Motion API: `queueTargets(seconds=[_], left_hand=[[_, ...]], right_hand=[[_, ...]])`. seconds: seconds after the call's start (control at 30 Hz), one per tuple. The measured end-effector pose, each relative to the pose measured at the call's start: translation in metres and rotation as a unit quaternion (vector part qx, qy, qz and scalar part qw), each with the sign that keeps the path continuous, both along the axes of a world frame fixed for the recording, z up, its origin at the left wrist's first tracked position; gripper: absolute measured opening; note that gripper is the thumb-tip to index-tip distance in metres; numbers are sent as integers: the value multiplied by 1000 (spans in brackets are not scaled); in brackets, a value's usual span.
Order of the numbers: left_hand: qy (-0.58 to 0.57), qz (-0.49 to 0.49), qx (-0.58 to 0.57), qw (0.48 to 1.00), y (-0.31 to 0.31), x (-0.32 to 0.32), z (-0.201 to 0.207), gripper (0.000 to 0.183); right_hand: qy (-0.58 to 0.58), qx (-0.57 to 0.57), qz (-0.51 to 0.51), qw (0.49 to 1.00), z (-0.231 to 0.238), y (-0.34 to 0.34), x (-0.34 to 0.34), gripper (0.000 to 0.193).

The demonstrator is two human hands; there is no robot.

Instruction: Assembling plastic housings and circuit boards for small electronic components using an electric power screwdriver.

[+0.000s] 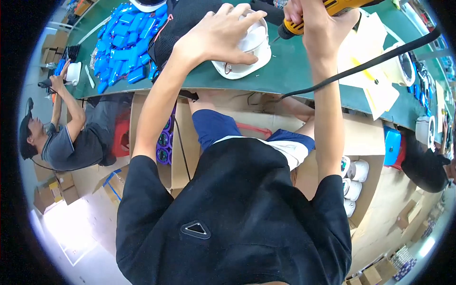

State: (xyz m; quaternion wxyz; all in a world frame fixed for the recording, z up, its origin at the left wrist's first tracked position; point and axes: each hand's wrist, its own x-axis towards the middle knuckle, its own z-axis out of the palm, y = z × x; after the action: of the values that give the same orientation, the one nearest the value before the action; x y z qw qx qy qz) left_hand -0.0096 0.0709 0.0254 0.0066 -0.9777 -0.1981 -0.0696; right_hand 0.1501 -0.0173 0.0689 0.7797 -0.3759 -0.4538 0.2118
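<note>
1. Two hands work at a green table [285,80]: the left hand [216,35] lies spread, fingers apart, on a round white plastic housing [247,54].
2. Just right of it, the right hand [323,23] is clamped around a yellow electric screwdriver [308,19], tip beside the housing.

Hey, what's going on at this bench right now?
A person seated at a green workbench presses the left hand flat on a white round plastic housing. The right hand grips a yellow electric screwdriver, its tip at the housing's edge. A pile of blue packs lies to the left. Another person works at the left end.
</note>
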Motion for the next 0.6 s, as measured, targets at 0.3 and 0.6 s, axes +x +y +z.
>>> queueTargets(seconds=[0.3, 0.6], left_hand=[[-27, -1, 22, 999, 6, -3, -11, 88], [-18, -3, -3, 1000, 5, 0, -7, 89]], right_hand=[[-12, 8, -5, 1000, -1, 0, -2, 13], [61, 111, 118, 985, -5, 7, -1, 13]])
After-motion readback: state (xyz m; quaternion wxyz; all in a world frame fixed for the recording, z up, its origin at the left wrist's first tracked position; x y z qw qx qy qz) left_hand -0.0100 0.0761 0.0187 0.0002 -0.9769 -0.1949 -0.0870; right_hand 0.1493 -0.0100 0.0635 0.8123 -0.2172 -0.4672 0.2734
